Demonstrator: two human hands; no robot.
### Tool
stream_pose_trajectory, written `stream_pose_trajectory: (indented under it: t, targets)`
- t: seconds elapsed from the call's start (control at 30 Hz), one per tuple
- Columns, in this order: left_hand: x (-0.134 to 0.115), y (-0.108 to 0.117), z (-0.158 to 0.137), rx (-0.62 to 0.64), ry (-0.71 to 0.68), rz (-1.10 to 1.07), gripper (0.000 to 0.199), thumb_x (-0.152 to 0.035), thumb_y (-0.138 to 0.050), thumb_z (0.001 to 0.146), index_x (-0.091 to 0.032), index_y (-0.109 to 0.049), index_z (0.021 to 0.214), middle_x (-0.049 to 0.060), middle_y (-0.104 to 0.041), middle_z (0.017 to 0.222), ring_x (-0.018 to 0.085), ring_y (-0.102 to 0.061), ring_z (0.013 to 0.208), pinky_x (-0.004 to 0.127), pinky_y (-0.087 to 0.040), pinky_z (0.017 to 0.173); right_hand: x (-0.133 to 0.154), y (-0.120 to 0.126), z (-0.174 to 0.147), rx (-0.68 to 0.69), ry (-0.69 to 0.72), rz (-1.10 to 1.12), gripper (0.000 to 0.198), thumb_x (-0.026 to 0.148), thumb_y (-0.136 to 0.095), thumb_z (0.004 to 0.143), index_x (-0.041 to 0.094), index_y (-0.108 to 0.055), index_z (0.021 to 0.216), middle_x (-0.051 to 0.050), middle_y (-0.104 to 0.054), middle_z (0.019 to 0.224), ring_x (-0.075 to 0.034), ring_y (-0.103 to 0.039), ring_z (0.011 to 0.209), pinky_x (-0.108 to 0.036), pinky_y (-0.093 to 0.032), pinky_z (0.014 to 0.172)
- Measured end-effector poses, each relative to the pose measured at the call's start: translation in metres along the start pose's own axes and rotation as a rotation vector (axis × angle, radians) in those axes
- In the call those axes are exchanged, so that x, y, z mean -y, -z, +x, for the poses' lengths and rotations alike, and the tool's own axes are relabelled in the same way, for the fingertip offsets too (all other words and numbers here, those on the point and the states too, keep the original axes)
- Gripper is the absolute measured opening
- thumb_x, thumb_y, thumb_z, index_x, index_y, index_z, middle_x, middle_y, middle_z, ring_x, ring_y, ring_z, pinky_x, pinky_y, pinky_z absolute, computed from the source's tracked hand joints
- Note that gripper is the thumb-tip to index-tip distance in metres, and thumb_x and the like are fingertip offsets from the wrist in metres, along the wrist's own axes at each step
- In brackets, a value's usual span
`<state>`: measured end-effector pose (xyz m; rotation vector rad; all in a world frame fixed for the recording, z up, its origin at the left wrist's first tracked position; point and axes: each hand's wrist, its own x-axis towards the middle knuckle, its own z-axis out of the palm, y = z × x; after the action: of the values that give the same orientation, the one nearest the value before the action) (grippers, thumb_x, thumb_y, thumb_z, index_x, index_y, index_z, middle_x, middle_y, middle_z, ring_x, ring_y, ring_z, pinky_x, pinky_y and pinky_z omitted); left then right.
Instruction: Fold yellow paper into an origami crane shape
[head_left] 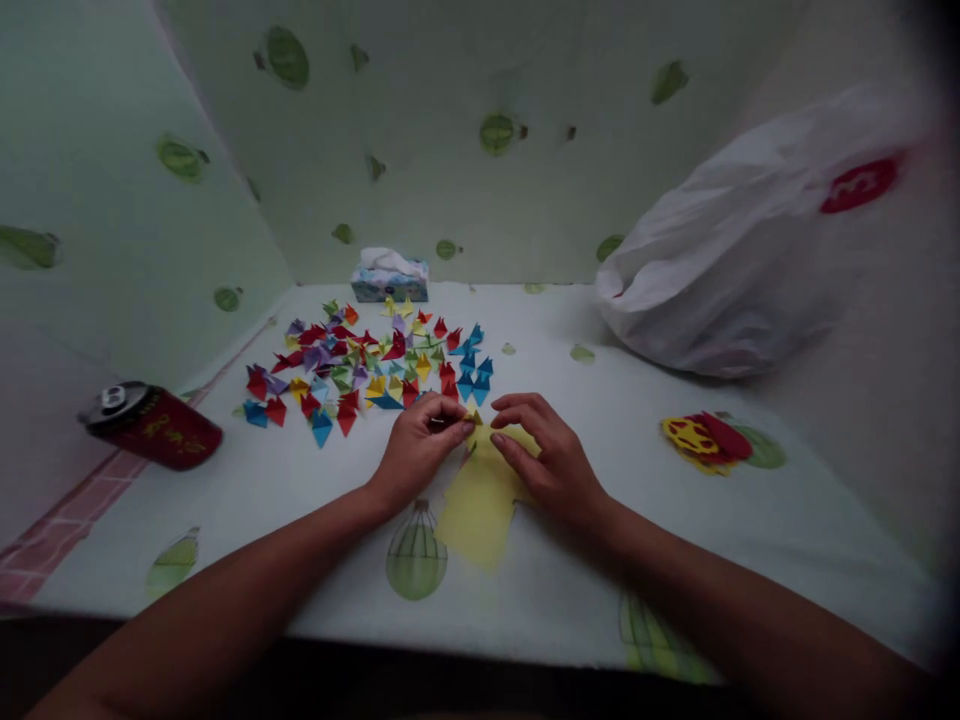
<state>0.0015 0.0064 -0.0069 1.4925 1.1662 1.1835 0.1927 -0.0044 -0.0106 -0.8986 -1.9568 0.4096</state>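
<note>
My left hand point(422, 440) pinches a small folded piece of yellow paper point(475, 418) between thumb and fingertips. Just to its right, my right hand point(546, 455) has its thumb and fingers apart, close to the folded piece but with nothing visible between them. Beneath both hands lie flat yellow paper sheets point(478, 510), partly covered by the right hand. Beyond the left hand spreads a pile of small folded paper figures point(347, 408) in red, blue, yellow, purple and green.
At the left a dark red drink can point(161, 425) stands near the table edge. A tissue box point(390, 282) sits at the back. On the right are a large white plastic bag point(712, 260) and a red and yellow cut-out point(705, 440). Balloon-patterned walls enclose the white table point(300, 560).
</note>
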Motion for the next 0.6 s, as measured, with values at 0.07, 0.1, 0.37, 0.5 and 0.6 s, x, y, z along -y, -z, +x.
stream_pose_trajectory:
  t: [0.07, 0.1, 0.37, 0.5, 0.6]
  targets:
    - [-0.001, 0.008, 0.008, -0.136, -0.033, 0.089, 0.015, -0.031, -0.073, 0.075, -0.017, -0.068, 0.077, 0.001, -0.063, 0.080, 0.013, -0.056, 0.073, 0.027, -0.045, 0.070, -0.001, 0.000, 0.001, 0.000, -0.006, 0.008, 0.005, 0.016, -0.057, 0.094, 0.021, -0.059, 0.095, -0.012, -0.063, 0.110, -0.024, -0.061, 0.106, -0.043, -0.051, 0.091]
    - [-0.001, 0.013, 0.012, -0.160, -0.024, 0.102, 0.016, -0.032, -0.072, 0.076, -0.017, -0.069, 0.080, 0.002, -0.064, 0.082, 0.014, -0.058, 0.074, 0.027, -0.046, 0.071, -0.001, 0.000, 0.001, 0.005, -0.013, 0.016, 0.005, 0.016, -0.057, 0.093, 0.021, -0.059, 0.094, -0.012, -0.063, 0.110, -0.024, -0.061, 0.105, -0.043, -0.051, 0.091]
    - [-0.018, 0.061, 0.061, -0.353, 0.032, 0.444, 0.016, -0.028, -0.064, 0.078, -0.015, -0.069, 0.086, 0.004, -0.070, 0.080, 0.015, -0.061, 0.068, 0.026, -0.046, 0.063, -0.003, -0.001, 0.001, 0.012, -0.066, 0.059, 0.006, 0.017, -0.056, 0.093, 0.021, -0.059, 0.090, -0.010, -0.064, 0.107, -0.023, -0.063, 0.101, -0.041, -0.053, 0.087]
    - [-0.027, 0.078, 0.093, -0.425, 0.058, 0.704, 0.013, -0.022, -0.063, 0.077, -0.015, -0.072, 0.084, 0.006, -0.072, 0.083, 0.020, -0.064, 0.077, 0.029, -0.045, 0.070, -0.005, -0.003, 0.001, 0.014, -0.069, 0.076, 0.006, 0.017, -0.056, 0.092, 0.020, -0.059, 0.090, -0.011, -0.063, 0.107, -0.023, -0.063, 0.101, -0.042, -0.052, 0.088]
    - [-0.020, 0.089, 0.122, -0.452, 0.096, 0.881, 0.015, -0.018, -0.063, 0.079, -0.014, -0.075, 0.087, 0.010, -0.074, 0.089, 0.024, -0.065, 0.087, 0.032, -0.045, 0.076, -0.005, -0.004, 0.001, 0.012, -0.049, 0.059, 0.006, 0.016, -0.056, 0.092, 0.020, -0.059, 0.089, -0.011, -0.064, 0.104, -0.023, -0.063, 0.098, -0.041, -0.053, 0.086]
